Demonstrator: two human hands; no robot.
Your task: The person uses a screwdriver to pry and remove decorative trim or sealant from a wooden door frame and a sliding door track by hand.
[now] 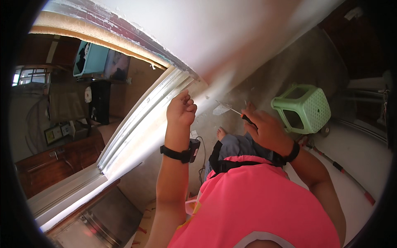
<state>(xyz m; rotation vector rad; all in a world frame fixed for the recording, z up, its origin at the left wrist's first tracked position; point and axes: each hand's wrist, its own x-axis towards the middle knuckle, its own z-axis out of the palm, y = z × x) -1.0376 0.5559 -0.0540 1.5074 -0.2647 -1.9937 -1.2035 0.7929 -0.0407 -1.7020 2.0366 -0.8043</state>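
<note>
My right hand (269, 130) is wrapped round the orange and black handle of a screwdriver (248, 120). Its thin metal shaft points up and to the left, its tip apart from my left hand. Fingers curled in, my left hand (182, 108) is raised beside the white window frame (142, 111) with its grooved tracks. Whatever those fingers hold, if anything, is hidden or too small to make out. A black strap with a small box sits on my left wrist, and another black band on my right.
A light green plastic stool (304, 108) stands to the right on the floor. Below it, a red and black pole (343, 169) lies slanting. Through the opening at left are a light blue bin (89, 60) and brown wooden panels (62, 157). A cable (202, 159) hangs near my left wrist.
</note>
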